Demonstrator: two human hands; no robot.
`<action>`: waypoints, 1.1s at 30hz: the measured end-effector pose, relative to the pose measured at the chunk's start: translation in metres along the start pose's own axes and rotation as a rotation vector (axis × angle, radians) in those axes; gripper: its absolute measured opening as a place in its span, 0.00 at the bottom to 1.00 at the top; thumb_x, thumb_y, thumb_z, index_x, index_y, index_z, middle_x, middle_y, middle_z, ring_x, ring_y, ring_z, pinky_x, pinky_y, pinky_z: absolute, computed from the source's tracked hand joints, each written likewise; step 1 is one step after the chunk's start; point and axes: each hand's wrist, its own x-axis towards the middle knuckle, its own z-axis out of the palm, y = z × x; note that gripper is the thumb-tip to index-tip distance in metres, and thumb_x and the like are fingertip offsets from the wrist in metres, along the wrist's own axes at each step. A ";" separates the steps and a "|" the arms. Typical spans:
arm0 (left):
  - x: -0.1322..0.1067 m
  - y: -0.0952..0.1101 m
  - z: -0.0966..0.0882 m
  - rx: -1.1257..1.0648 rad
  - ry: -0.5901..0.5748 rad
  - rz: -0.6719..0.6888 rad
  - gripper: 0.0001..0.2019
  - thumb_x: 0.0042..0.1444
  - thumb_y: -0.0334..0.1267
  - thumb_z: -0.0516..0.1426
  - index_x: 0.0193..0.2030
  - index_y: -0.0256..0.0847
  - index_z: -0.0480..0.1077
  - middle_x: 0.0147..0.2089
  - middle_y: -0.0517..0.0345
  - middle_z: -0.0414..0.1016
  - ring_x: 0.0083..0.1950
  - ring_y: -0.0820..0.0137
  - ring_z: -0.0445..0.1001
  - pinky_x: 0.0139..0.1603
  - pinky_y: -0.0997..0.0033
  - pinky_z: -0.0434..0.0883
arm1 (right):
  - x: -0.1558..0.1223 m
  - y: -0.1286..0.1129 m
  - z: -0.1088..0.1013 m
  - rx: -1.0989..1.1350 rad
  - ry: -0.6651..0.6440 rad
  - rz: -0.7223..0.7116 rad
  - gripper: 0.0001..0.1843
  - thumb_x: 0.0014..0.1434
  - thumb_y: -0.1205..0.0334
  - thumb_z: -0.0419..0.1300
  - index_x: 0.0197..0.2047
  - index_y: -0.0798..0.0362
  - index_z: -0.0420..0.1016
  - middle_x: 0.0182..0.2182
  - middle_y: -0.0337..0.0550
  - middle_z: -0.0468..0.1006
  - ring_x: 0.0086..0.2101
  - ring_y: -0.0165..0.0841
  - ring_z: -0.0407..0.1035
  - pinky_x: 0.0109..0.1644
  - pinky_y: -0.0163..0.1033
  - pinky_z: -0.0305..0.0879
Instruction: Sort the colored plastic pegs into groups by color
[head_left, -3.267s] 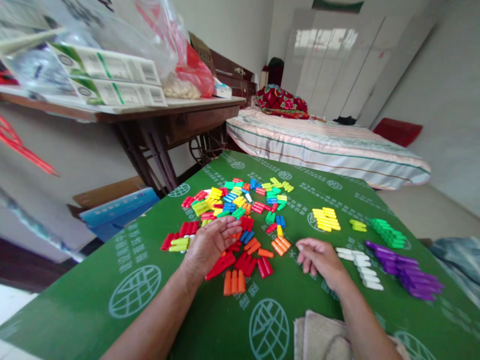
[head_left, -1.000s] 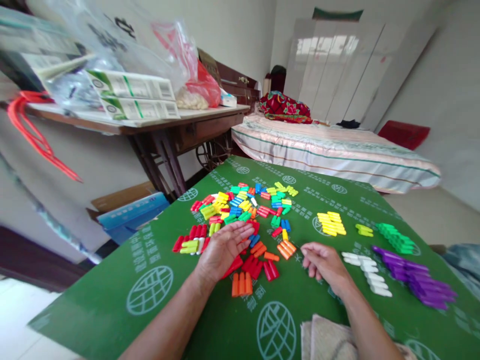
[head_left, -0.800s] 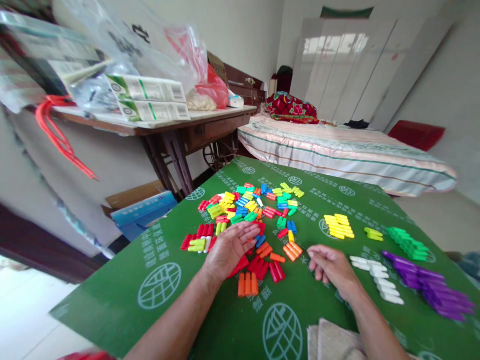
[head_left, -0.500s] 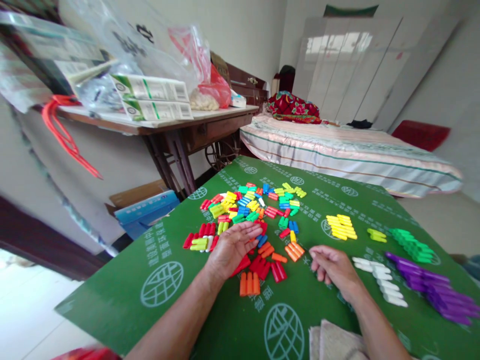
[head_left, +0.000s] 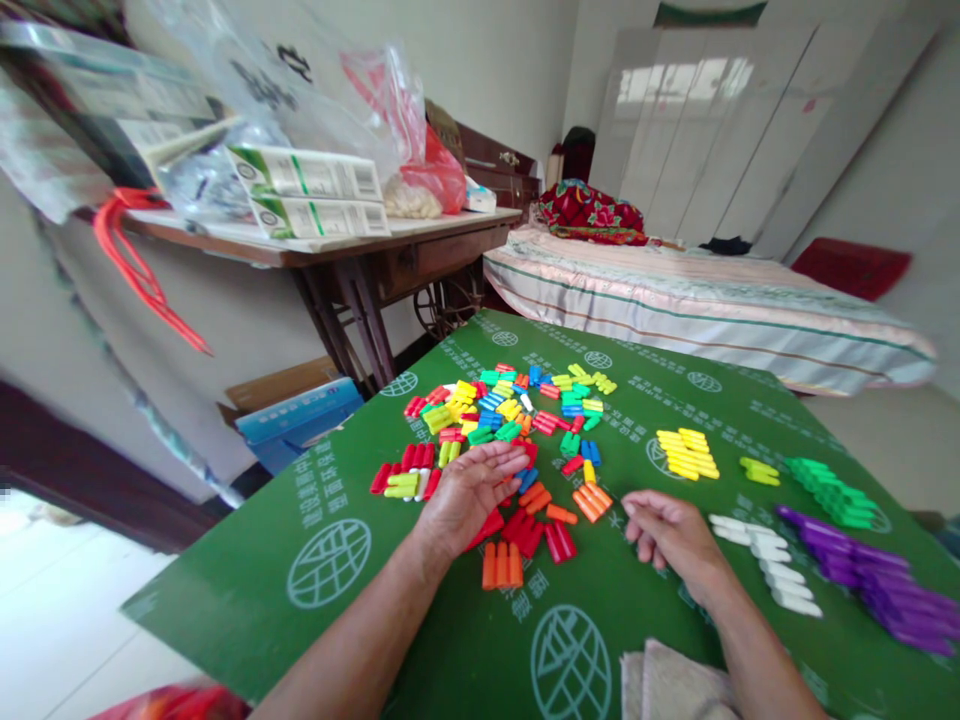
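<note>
My left hand (head_left: 471, 500) is palm up, fingers stretched out, over the near edge of a mixed pile of coloured plastic pieces (head_left: 491, 420) shaped like short rods joined side by side. No piece shows in its palm. My right hand (head_left: 671, 535) hovers right of the pile with fingers curled and thumb against the index finger; nothing is visible in it. Between the hands lie orange pieces (head_left: 591, 502) and dark red pieces (head_left: 561, 542). An orange three-rod piece (head_left: 502, 566) is below my left hand. White pieces (head_left: 776, 570) form a row just right of my right hand.
Groups sorted by colour lie rightward: yellow (head_left: 684, 455), lime (head_left: 760, 471), green (head_left: 832, 492) and purple (head_left: 874, 580). A folded cloth (head_left: 675, 685) sits at the near edge of the green tabletop (head_left: 435, 640). Beyond are a cluttered sewing table (head_left: 315, 252) and a bed (head_left: 675, 300).
The whole view has shifted slightly as the head moved. Both hands keep nearly the same pose and place relative to the pieces.
</note>
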 end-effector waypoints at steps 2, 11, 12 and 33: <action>0.000 0.000 0.000 -0.005 -0.005 0.002 0.14 0.46 0.22 0.58 0.41 0.34 0.71 0.48 0.44 0.76 0.52 0.59 0.73 0.49 0.65 0.73 | 0.000 0.000 0.000 0.001 -0.002 0.004 0.23 0.46 0.44 0.61 0.37 0.54 0.73 0.19 0.36 0.72 0.15 0.25 0.63 0.14 0.29 0.52; -0.003 0.002 0.007 -0.021 0.020 -0.016 0.13 0.46 0.20 0.57 0.39 0.34 0.72 0.46 0.46 0.77 0.50 0.61 0.75 0.43 0.70 0.73 | -0.001 -0.003 -0.001 -0.023 -0.008 0.010 0.23 0.45 0.45 0.61 0.37 0.55 0.73 0.19 0.36 0.72 0.15 0.25 0.63 0.14 0.29 0.52; -0.003 0.002 0.007 -0.021 0.022 -0.018 0.13 0.46 0.20 0.57 0.39 0.34 0.72 0.46 0.46 0.77 0.50 0.61 0.75 0.43 0.70 0.72 | -0.001 -0.003 -0.001 -0.022 -0.008 0.009 0.23 0.45 0.45 0.61 0.37 0.55 0.73 0.19 0.36 0.72 0.15 0.25 0.63 0.14 0.29 0.52; -0.002 0.001 0.005 -0.025 0.031 -0.035 0.13 0.44 0.21 0.57 0.39 0.33 0.71 0.46 0.46 0.77 0.48 0.63 0.76 0.43 0.70 0.72 | -0.003 -0.004 0.000 -0.016 0.000 0.026 0.23 0.44 0.45 0.62 0.37 0.55 0.73 0.19 0.36 0.72 0.15 0.25 0.63 0.14 0.29 0.52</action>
